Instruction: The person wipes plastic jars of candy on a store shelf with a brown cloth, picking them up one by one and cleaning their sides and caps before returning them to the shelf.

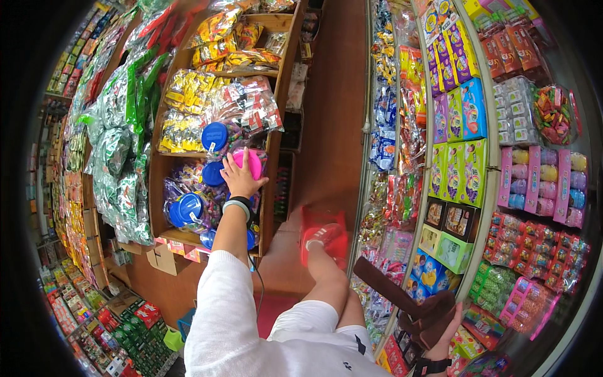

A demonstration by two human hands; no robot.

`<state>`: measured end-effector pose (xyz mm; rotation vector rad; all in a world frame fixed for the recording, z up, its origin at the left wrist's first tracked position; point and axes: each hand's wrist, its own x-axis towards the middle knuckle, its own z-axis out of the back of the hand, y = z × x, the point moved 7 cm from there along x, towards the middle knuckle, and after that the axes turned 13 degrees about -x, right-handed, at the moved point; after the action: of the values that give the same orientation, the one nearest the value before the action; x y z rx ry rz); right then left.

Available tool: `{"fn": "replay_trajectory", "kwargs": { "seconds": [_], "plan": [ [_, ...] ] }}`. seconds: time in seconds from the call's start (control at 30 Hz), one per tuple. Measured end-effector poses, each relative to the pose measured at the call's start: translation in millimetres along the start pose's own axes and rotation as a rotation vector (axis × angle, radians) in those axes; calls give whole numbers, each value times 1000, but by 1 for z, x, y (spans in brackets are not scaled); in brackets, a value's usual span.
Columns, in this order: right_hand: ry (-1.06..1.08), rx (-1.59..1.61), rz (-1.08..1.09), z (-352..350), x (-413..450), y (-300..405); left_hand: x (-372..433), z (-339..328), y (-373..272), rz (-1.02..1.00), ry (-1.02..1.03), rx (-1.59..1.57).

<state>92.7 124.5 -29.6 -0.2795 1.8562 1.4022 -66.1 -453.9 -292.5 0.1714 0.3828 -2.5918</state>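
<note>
My left hand (pixel 241 176) lies with fingers spread across a bright pink jar lid (pixel 249 162), its palm partly hiding that lid. Close around it are blue-lidded plastic jars (pixel 215 136) of colourful wrapped sweets, standing in a wooden shelf bin. A dark band and a pale bangle circle the left wrist. Low on the right, my right hand (pixel 450 325) holds a dark brown cloth (pixel 426 315). One long end of the cloth sticks out over the sweets display; the hand's fingers are mostly hidden behind it.
A wooden display shelf (pixel 275 108) with bagged snacks runs along the left. Tiered racks of boxed sweets (pixel 456 174) line the right. Between them lies a narrow brown floor aisle (pixel 337 118). My foot is over a red plastic stool (pixel 306 219). A dark cable (pixel 260 282) hangs beside my left arm.
</note>
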Motion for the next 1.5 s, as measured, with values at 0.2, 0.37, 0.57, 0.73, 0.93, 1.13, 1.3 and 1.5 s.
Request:
{"fn": "replay_trajectory", "kwargs": {
  "seconds": [0.2,0.37,0.57,0.73,0.93,1.13,1.3,1.5],
  "plan": [
    [-61,31,-78,-11,-12,1,-16,-5,13,24,90,-2],
    [-16,29,-22,-18,-20,9,-18,-9,10,-5,78,14],
    [-38,-2,-24,2,-20,1,-23,-12,-2,45,70,4],
    [-45,75,-40,18,-15,-7,-25,-18,9,-11,-3,11],
    [-69,78,-46,24,-14,-11,-20,-12,-5,77,90,20],
    [-101,108,-86,17,-22,-5,-29,-10,4,79,44,-4],
    [-48,93,-41,22,-30,5,-41,7,28,147,-27,-66],
    [-141,347,-244,45,-70,3,-58,20,1,-102,271,-280]
  ]
}}
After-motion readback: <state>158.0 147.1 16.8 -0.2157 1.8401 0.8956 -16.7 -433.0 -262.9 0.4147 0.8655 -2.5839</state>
